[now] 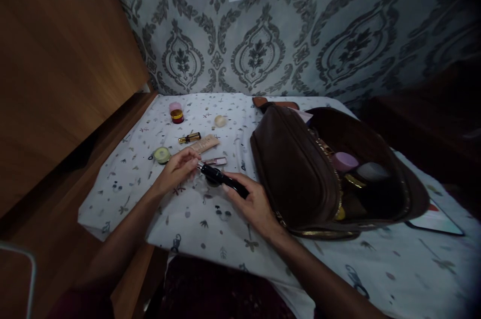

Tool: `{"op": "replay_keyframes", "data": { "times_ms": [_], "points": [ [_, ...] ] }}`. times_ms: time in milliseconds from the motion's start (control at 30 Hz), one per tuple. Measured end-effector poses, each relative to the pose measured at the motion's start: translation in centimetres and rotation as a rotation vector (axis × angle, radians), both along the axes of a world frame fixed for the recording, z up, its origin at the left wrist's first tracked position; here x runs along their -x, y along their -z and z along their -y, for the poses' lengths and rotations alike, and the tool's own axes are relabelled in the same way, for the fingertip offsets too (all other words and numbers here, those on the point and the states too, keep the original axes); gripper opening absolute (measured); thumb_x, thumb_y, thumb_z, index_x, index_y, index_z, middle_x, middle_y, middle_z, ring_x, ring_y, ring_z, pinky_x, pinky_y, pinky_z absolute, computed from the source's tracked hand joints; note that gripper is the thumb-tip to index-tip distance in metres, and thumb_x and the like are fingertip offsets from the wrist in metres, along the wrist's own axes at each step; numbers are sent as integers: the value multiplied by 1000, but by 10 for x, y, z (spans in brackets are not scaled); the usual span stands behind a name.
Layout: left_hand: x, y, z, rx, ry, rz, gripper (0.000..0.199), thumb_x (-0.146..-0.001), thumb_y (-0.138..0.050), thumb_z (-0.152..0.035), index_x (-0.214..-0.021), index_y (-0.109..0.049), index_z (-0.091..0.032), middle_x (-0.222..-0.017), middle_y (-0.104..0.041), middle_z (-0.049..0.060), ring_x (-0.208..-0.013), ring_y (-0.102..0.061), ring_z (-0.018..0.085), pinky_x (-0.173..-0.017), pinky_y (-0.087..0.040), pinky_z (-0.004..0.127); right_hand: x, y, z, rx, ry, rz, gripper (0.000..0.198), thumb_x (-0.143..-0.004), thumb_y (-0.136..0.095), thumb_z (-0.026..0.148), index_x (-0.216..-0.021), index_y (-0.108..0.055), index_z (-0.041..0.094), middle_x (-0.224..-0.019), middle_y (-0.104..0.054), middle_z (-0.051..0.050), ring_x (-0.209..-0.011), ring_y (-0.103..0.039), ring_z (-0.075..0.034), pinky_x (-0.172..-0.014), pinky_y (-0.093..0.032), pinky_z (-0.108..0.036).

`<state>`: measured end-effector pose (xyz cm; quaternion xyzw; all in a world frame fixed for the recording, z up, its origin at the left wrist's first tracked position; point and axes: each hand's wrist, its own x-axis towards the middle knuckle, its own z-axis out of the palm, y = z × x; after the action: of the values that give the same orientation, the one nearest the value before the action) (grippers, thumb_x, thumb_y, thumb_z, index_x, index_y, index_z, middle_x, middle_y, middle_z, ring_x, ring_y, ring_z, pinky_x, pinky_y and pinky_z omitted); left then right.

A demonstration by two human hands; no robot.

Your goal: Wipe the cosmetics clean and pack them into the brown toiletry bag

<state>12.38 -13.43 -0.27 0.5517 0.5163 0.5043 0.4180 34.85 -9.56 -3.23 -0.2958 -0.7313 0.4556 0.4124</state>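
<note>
A slim black cosmetic tube (233, 186) with a silver end slants between my hands above the patterned cloth. My right hand (252, 203) is closed around its lower right part. At the other end, my left hand (179, 168) pinches the silver tip with thumb and fingers. Behind the tube is a small round dark item, partly hidden. Just beyond lie a pinkish lip gloss tube (217, 161) and a flat beige tube (206, 143). A round pale green jar (162, 154) sits left of my left hand. A black-and-gold lipstick-like tube (190, 137) lies farther back.
A brown bag (291, 158) stands unzipped on the right, with a pink-topped item (344, 161) and other things inside. Red-and-gold (176, 116) and cream (220, 120) small containers stand at the back. A wooden cabinet (63, 73) borders the left; patterned wallpaper is behind.
</note>
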Motion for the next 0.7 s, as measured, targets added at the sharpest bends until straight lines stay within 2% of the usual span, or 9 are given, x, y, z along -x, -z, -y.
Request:
{"op": "replay_keyframes", "data": {
  "times_ms": [67,100,167,233,300,400,533,633,700],
  "points": [
    [0,2,0,28,-14,-40,38,-87,-62,-54,-80,-57,-17,-54,-48,-6,-46,-39,8,-46,-30,20,0,-1,0,15,-4,4,27,-85,-63,36,-106,-73,21,-106,-76,-8,-100,-70,-26,-89,-55,-40],
    [1,2,0,24,-17,-54,37,-86,-64,-52,-79,-58,-17,-56,-50,-5,-48,-41,8,-47,-31,20,-1,-2,0,25,-11,8,27,-86,-63,36,-106,-73,21,-107,-76,-8,-100,-70,-26,-88,-55,-40],
    [1,0,0,-14,-6,-50,31,-84,-70,-46,-90,-63,-16,-74,-61,0,-64,-54,11,-57,-40,21,-2,-3,1,45,-30,21,29,-88,-60,37,-108,-72,20,-106,-76,-8,-98,-70,-26,-86,-55,-38],
    [1,-2,1,-50,4,-14,36,-81,-74,-42,-105,-63,-18,-92,-65,4,-80,-59,15,-67,-45,22,-2,-5,1,54,-39,34,31,-89,-58,40,-109,-71,18,-102,-76,-8,-96,-70,-26,-83,-55,-36],
    [0,-2,1,-29,16,30,40,-81,-73,-45,-109,-61,-19,-85,-64,3,-72,-58,13,-61,-44,21,-3,-5,2,55,-40,48,34,-90,-57,41,-109,-71,17,-100,-76,-8,-94,-70,-26,-80,-55,-35],
    [-1,0,0,31,8,68,35,-83,-70,-48,-95,-60,-18,-64,-53,-5,-50,-45,7,-46,-33,18,-3,-5,3,69,-46,74,37,-90,-57,43,-112,-70,17,-90,-75,-7,-77,-69,-22,-65,-53,-30],
    [-1,1,0,-11,14,89,30,-82,-73,-43,-90,-61,-17,-72,-56,-3,-54,-45,6,-47,-32,18,-3,-5,3,274,-187,33,45,-93,-50,51,-119,-66,19,-66,-68,-1,-47,-57,-14,-45,-43,-25],
    [-1,-1,1,-52,35,125,30,-80,-75,-41,-91,-62,-16,-75,-57,-1,-56,-47,7,-48,-32,18,-2,-7,3,478,-299,-48,50,-94,-44,58,-117,-65,19,-64,-68,-2,-42,-55,-13,-39,-37,-23],
    [-1,-1,2,-42,19,144,31,-80,-75,-43,-91,-62,-17,-71,-56,-2,-54,-46,7,-46,-30,18,-2,-8,3,531,-301,-70,50,-92,-49,60,-117,-64,19,-69,-69,-2,-43,-56,-13,-38,-37,-22]
  ]
}}
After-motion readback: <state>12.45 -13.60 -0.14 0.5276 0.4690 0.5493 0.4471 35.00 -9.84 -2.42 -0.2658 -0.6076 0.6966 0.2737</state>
